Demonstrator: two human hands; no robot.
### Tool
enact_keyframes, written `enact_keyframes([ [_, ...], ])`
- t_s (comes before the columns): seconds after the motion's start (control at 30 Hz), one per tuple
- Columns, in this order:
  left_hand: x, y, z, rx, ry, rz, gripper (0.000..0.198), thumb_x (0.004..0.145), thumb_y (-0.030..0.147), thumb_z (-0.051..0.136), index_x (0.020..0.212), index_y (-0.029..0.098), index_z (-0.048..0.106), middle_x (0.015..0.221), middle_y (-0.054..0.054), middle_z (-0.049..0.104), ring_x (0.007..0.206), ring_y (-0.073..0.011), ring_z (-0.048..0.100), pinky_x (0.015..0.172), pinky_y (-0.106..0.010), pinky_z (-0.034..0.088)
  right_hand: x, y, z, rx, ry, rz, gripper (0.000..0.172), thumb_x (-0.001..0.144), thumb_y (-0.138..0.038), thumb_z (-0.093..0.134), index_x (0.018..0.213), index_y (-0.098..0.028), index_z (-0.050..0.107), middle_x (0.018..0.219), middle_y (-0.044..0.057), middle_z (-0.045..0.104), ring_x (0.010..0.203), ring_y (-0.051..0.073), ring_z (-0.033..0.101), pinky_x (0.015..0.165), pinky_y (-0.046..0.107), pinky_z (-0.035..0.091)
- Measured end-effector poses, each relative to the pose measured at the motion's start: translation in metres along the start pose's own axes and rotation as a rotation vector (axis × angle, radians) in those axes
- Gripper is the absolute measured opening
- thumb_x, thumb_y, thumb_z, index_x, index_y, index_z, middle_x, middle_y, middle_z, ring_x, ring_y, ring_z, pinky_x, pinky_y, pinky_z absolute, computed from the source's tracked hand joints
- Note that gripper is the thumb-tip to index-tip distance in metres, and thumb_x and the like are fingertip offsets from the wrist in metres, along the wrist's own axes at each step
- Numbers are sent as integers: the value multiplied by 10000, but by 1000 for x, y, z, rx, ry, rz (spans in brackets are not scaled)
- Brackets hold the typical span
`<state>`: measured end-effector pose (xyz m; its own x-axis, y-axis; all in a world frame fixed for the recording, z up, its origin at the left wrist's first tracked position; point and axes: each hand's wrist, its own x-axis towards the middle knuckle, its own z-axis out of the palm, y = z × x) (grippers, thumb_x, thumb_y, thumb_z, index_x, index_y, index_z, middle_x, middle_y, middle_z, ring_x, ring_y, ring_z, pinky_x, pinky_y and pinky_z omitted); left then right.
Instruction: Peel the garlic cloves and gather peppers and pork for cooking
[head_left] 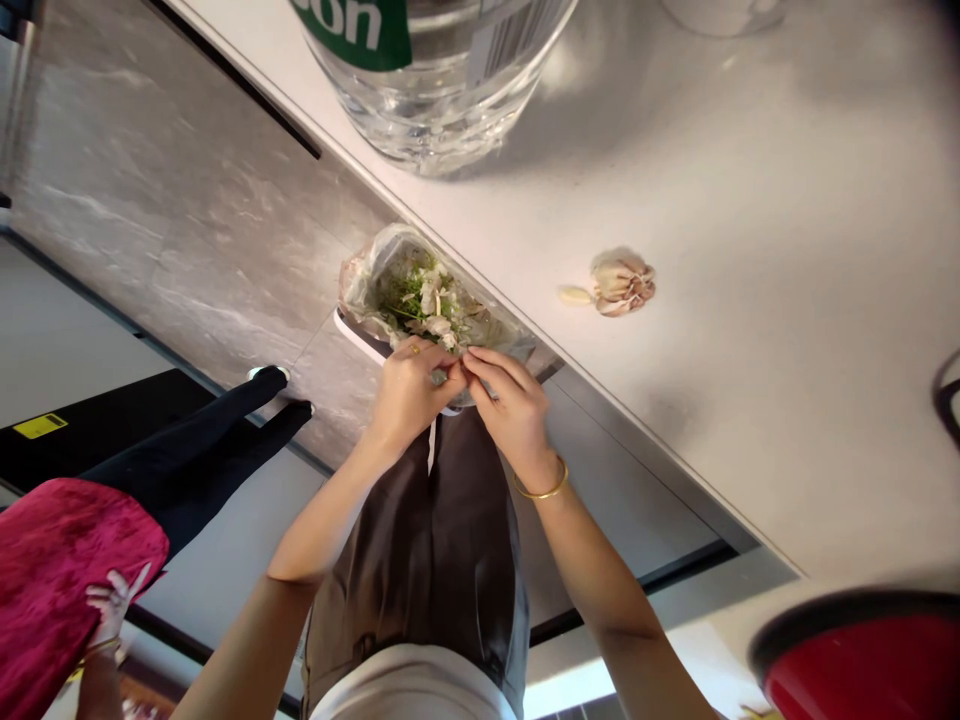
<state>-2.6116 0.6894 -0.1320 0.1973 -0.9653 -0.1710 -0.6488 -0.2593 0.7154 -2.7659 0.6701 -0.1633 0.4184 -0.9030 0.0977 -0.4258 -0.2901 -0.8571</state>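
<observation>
My left hand (pixel 418 385) and my right hand (pixel 508 398) meet fingertip to fingertip, both in a pinch. Whatever lies between the fingers is too small and too covered to make out. Just beyond and below them is a bin lined with a clear plastic bag (pixel 373 268), holding green plant scraps (pixel 409 295) and pale papery bits (pixel 437 318). On the counter to the right sit a garlic bulb (pixel 624 282), partly broken open, and one peeled garlic clove (pixel 575 295) beside it.
The white counter (pixel 750 380) has its edge running diagonally past my right hand. A large clear water bottle (pixel 442 100) stands on it at the top. A red rounded object with a black rim (pixel 862 650) is at lower right. Another person (pixel 82 570) stands at left.
</observation>
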Motion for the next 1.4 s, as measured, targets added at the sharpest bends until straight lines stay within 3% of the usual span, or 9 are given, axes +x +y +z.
enact_keyframes([
  [0.17, 7, -17, -3, 40, 60, -92, 91, 786, 126, 646, 717, 169, 687, 685, -16, 696, 689, -154, 620, 691, -255, 477, 0, -3, -3, 346, 105, 278, 267, 869, -188, 684, 1122, -270, 709, 1122, 44, 748, 943, 178, 737, 873, 330, 628],
  [0.27, 11, -27, -4, 98, 48, -128, 169, 831, 226, 667, 674, 164, 674, 653, -28, 685, 656, -159, 611, 673, -271, 466, 2, -3, -3, 520, 150, 379, 254, 879, -189, 674, 1115, -279, 706, 1194, 41, 720, 982, 173, 732, 905, 330, 619],
  [0.43, 9, -14, -2, -83, -12, -96, 140, 887, 251, 616, 851, 170, 724, 794, -40, 726, 725, -152, 631, 690, -265, 479, 4, -3, 0, 403, 140, 348, 241, 841, -190, 717, 1067, -272, 713, 1109, 38, 702, 975, 169, 717, 821, 297, 637],
  [0.6, 3, 7, -4, -306, -85, -123, 143, 882, 283, 653, 914, 190, 757, 857, -39, 758, 750, -150, 642, 717, -269, 504, 3, -2, -1, 114, 127, 164, 226, 850, -154, 693, 1049, -261, 701, 1022, 43, 713, 956, 179, 703, 811, 325, 638],
  [0.8, 2, 6, -7, -296, -114, -123, 115, 880, 240, 658, 892, 212, 769, 898, -45, 768, 834, -178, 677, 797, -310, 519, 4, -3, -4, 15, 103, 70, 215, 856, -126, 678, 1037, -242, 695, 1013, 51, 719, 959, 175, 699, 828, 325, 629],
  [0.93, 0, 7, -7, -211, -24, -72, 97, 876, 218, 653, 847, 204, 745, 831, -30, 753, 810, -171, 663, 790, -300, 512, 6, -4, -3, 11, 102, 77, 187, 861, -145, 677, 1022, -239, 697, 995, 51, 721, 951, 176, 703, 816, 319, 629],
  [1.07, -2, 8, -5, -9, 24, -7, 95, 854, 175, 637, 776, 191, 689, 753, -25, 705, 804, -183, 632, 782, -304, 498, 4, -4, -2, 56, 76, 116, 172, 868, -170, 670, 1008, -262, 706, 990, 48, 726, 960, 187, 704, 859, 351, 621],
  [1.23, 6, -14, -2, 103, 94, -74, 63, 836, 156, 642, 795, 189, 677, 771, -30, 707, 802, -184, 640, 776, -294, 493, -1, -6, -4, 390, 107, 330, 193, 854, -249, 706, 1046, -254, 700, 1053, 54, 717, 946, 188, 723, 839, 342, 636],
  [1.4, 12, -25, -4, 84, 40, -74, 71, 863, 203, 642, 833, 181, 702, 829, -52, 731, 850, -202, 651, 807, -313, 497, 0, -5, -5, 499, 85, 374, 226, 896, -270, 654, 1115, -282, 708, 1256, 62, 662, 1067, 196, 697, 930, 364, 612],
])
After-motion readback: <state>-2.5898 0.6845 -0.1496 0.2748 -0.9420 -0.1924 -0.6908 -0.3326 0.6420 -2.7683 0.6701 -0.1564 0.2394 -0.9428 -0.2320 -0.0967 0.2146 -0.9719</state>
